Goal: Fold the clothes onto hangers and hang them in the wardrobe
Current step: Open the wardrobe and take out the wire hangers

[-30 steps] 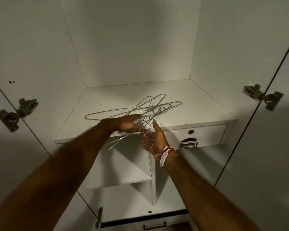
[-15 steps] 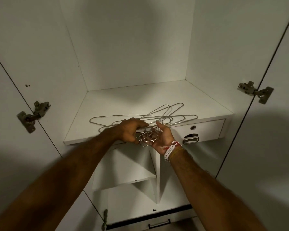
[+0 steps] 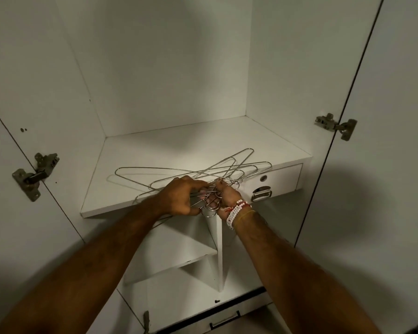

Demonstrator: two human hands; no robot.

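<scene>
Both hands grip the hooks of a tangled bundle of thin silver wire hangers (image 3: 229, 169). The left hand (image 3: 179, 198) curls its fingers over the hooks from the left. The right hand (image 3: 227, 197), with white and red bead bracelets (image 3: 235, 213) at its wrist, clasps them from the right. The hooks hang just past the front edge of the white wardrobe shelf (image 3: 179, 145), and the hanger bodies lie fanned across it. Just to the right, under the shelf, sits a white drawer with a metal pull (image 3: 285, 174). Beyond, a grey metal hinge (image 3: 34, 175) sits on the left door.
</scene>
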